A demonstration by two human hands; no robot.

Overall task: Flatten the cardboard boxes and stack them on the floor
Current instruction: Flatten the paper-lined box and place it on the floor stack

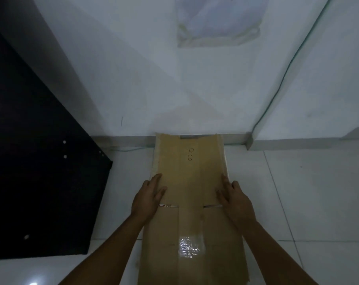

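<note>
Pressing both palms flat, we had the left hand (148, 195) at 9 o'clock and the right hand (234, 197) at 3 o'clock, fingers spread, on the flattened cardboard box (190, 175) lying on the floor (308, 192) against the wall (133, 79).

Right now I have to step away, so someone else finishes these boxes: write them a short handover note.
Left hand: open, fingers flat on the left edge of the flattened cardboard box.
Right hand: open, pressing its right edge.
The box lies flat on the tiled floor, far end against the wall, handwriting on top; its near taped flap reaches toward the person.
Done: this box looks flattened.
Left: let go; no other boxes are in view, so check for more to stack.
</note>
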